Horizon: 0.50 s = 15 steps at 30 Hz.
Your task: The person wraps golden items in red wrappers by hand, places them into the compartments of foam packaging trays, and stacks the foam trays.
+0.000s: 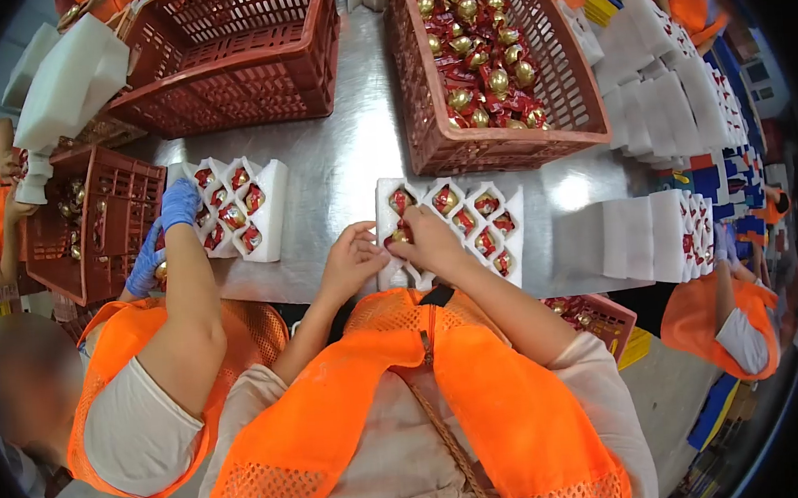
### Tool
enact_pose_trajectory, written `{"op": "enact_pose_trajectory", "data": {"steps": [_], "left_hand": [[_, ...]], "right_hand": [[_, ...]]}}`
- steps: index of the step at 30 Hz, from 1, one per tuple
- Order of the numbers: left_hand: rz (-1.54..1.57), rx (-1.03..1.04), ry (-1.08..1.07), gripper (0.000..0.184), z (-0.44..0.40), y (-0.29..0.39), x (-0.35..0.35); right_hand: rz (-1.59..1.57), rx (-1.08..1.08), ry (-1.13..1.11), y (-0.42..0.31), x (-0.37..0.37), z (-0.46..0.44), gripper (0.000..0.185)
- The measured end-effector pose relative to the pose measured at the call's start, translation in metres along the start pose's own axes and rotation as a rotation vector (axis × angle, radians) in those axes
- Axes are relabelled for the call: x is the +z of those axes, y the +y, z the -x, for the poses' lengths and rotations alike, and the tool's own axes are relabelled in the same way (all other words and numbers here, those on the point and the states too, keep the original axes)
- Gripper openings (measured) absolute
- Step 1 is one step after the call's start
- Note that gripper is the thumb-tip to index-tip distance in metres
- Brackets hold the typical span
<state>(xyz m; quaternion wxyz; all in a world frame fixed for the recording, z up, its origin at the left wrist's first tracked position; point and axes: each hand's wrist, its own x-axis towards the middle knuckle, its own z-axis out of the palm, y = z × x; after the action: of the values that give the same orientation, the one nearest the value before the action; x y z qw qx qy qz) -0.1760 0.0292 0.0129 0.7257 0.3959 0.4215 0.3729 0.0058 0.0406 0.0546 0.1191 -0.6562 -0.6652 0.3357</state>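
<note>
On the metal table in front of me lies a white foam tray [514, 206] whose cells hold red and gold wrapped balls. My right hand [428, 238] reaches over its left part, fingertips closed on a wrapped ball [402, 235] in a cell. Beside the tray's left edge is my left hand [355, 259], its fingers apart and slightly curled, with nothing seen in it. Beyond the tray stands a brown-red crate [503, 149] with many gold and red balls.
An empty-looking crate [222, 95] stands at the back left. A co-worker's blue-gloved hand [179, 204] touches another filled foam tray [271, 212]. Foam trays [653, 236] stand on edge at the right. A partly hidden crate [612, 322] sits below the table edge.
</note>
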Motion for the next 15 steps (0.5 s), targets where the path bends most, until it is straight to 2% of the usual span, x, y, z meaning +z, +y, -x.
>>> {"op": "enact_pose_trajectory", "data": {"steps": [2, 4, 7, 9, 10, 12, 14, 15], "left_hand": [[-0.107, -0.037, -0.032, 0.054, 0.006, -0.004, -0.003], [-0.09, -0.069, -0.049, 0.053, 0.006, -0.006, -0.003], [-0.174, 0.006, -0.04, 0.052, 0.006, -0.008, 0.001], [-0.363, 0.148, 0.031, 0.045, 0.003, -0.008, 0.008], [-0.365, 0.143, 0.03, 0.045, 0.001, -0.007, 0.012], [-0.523, 0.157, 0.173, 0.032, -0.002, -0.004, 0.019], [-0.519, 0.126, 0.204, 0.029, -0.005, -0.01, 0.018], [-0.512, 0.103, 0.241, 0.026, -0.01, -0.012, 0.019]], "right_hand": [[-0.101, -0.136, -0.024, 0.006, -0.012, 0.014, 0.044], [-0.158, -0.107, -0.049, 0.006, -0.012, 0.021, 0.041], [-0.198, -0.104, 0.031, 0.0, -0.006, 0.033, 0.037], [-0.177, -0.124, 0.201, -0.008, -0.003, 0.037, 0.03], [-0.18, -0.121, 0.2, -0.007, -0.002, 0.034, 0.03], [-0.161, -0.076, 0.149, -0.004, -0.002, 0.024, 0.025], [-0.127, -0.112, 0.14, 0.001, -0.005, 0.019, 0.023], [-0.066, -0.176, 0.039, 0.005, -0.014, 0.017, 0.022]]}}
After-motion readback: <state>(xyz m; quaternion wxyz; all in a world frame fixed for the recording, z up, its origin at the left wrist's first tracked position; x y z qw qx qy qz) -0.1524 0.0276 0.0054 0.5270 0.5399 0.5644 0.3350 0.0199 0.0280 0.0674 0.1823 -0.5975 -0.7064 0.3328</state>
